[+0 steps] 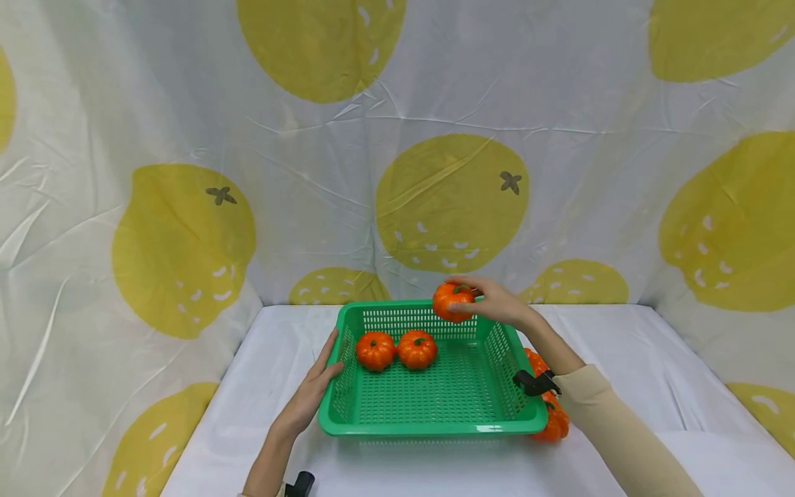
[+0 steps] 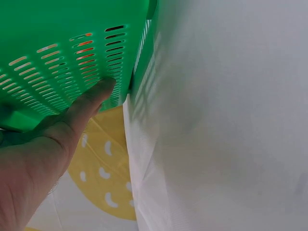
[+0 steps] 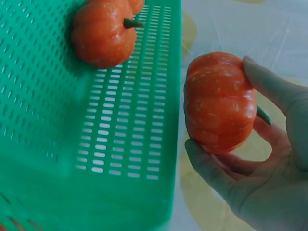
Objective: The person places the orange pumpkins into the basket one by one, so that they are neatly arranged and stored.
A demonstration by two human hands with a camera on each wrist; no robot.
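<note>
A green slotted plastic basket [image 1: 428, 429] stands on the white-covered table. My left hand [image 1: 310, 393] rests against its left side, and in the left wrist view a straight finger [image 2: 89, 100] lies along the slotted wall. Over the basket's back rim, my right hand [image 1: 499, 304] grips a small orange pumpkin [image 1: 450, 304] with a green stem. Thumb and fingers pinch it from opposite sides in the right wrist view, the stem [image 3: 263, 115] toward the palm. Two similar pumpkins, one on the left [image 1: 375, 351] and one beside it [image 1: 417, 350], sit inside at the back left.
More orange pumpkins [image 1: 553, 422] lie on the table just outside the basket's right side, partly hidden by the basket and my right forearm. White cloth with yellow lemon prints [image 1: 453, 200] hangs behind the table [image 1: 621, 345] and on both sides.
</note>
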